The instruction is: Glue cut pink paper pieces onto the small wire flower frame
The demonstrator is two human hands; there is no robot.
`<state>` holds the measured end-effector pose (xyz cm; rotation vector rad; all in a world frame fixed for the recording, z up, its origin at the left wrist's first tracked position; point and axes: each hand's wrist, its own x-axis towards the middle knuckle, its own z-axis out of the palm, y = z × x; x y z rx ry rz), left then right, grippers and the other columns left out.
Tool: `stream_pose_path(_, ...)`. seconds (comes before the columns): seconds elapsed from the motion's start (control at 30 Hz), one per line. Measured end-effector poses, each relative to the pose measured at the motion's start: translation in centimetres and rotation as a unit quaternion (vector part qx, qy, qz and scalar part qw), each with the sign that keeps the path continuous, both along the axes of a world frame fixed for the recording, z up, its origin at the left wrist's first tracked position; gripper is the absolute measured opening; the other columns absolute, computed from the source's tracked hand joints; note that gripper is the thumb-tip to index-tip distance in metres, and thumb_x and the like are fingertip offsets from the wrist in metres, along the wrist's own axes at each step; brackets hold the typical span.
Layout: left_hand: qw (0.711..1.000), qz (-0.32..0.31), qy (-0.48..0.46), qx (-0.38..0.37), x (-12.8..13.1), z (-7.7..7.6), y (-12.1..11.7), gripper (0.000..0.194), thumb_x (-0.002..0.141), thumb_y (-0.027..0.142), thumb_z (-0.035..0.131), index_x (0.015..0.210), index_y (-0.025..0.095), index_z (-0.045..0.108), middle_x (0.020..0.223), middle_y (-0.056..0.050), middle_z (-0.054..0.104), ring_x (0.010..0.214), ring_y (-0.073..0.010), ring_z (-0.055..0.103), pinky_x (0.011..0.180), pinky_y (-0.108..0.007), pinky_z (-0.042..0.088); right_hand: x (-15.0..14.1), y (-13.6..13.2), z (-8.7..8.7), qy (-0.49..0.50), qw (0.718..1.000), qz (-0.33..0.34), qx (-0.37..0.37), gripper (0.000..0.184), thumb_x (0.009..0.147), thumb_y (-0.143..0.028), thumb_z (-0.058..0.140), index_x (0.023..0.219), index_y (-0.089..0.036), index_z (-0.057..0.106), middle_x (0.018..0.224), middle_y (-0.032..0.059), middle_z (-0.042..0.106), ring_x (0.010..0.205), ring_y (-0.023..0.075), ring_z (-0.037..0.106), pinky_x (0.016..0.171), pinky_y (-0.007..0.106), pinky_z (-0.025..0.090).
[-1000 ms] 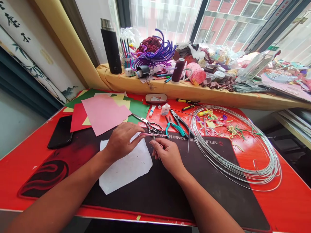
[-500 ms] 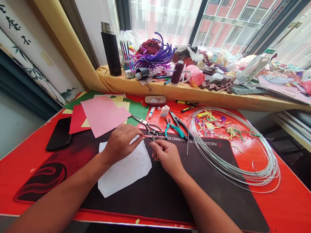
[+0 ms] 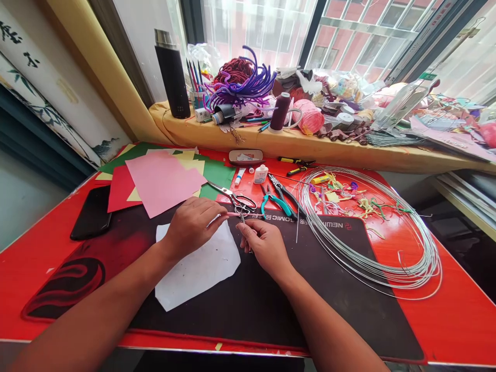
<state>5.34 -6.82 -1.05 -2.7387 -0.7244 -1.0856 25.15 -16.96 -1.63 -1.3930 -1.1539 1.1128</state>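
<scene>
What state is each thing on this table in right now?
Left hand: pinching a pink strip.
Right hand: fingers curled closed just below the strip.
Scissors: lying down, blades shut.
Teal pliers: lying flat.
Wire: loosely coiled.
Pink paper: flat on other sheets.
Glue bottle: upright.
Black flask: upright, capped.

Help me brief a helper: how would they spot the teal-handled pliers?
On the red desk, find the top edge of the black mouse mat, between the scissors and the coil of silver wire. The teal-handled pliers lie there, beside a black-handled pair.
</scene>
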Motion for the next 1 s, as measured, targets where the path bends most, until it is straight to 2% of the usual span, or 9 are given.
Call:
stream_pose_path(0.27,1.000,-0.012,-0.007,0.008,-0.1,-0.3,0.1,0.011,0.106,0.027,0.069,0.097,0.021,0.071,0.089,-0.002,0.082,0.085,-0.0239,0.078,0.080,-0.038,0.055,0.1,0.0,0.2,-0.002,1.000,0.002,0.006,0.031,0.097,-0.042,0.069,0.073,-0.023,0.069,0.059,-0.0003,0.067,0.050,0.0163,0.056,0.054,0.028,0.045)
stream_pose_path(0.7,1.000,0.008,-0.005,-0.001,0.0,-1.2,0.3,0.019,0.108,0.032,0.064,0.096,0.022,0.075,0.089,-0.003,0.083,0.081,-0.0223,0.079,0.073,-0.035,0.056,0.0,0.0,0.0,0.010,1.000,0.004,-0.010,0.025,0.094,-0.043,0.069,0.081,-0.022,0.074,0.058,-0.0010,0.067,0.048,0.0160,0.057,0.051,0.028,0.045)
stream_pose_path(0.9,1.000,0.012,0.009,0.003,0.0,-1.5,0.2,0.024,0.109,0.030,0.061,0.092,0.021,0.075,0.083,-0.003,0.081,0.076,-0.0218,0.077,0.071,-0.035,0.056,-0.1,0.0,-0.2,0.009,1.000,0.002,-0.016,0.026,0.093,-0.044,0.069,0.085,-0.021,0.077,0.058,-0.0011,0.067,0.049,0.0162,0.058,0.051,0.028,0.045)
stream_pose_path(1.0,1.000,0.004,0.003,-0.013,-0.2,-1.3,0.4,0.021,0.108,0.032,0.063,0.095,0.021,0.076,0.087,-0.004,0.082,0.081,-0.0228,0.078,0.074,-0.036,0.057,0.0,0.0,-0.3,0.005,1.000,0.002,-0.013,0.026,0.094,-0.044,0.069,0.085,-0.021,0.077,0.058,-0.0011,0.067,0.049,0.0160,0.058,0.051,0.027,0.045)
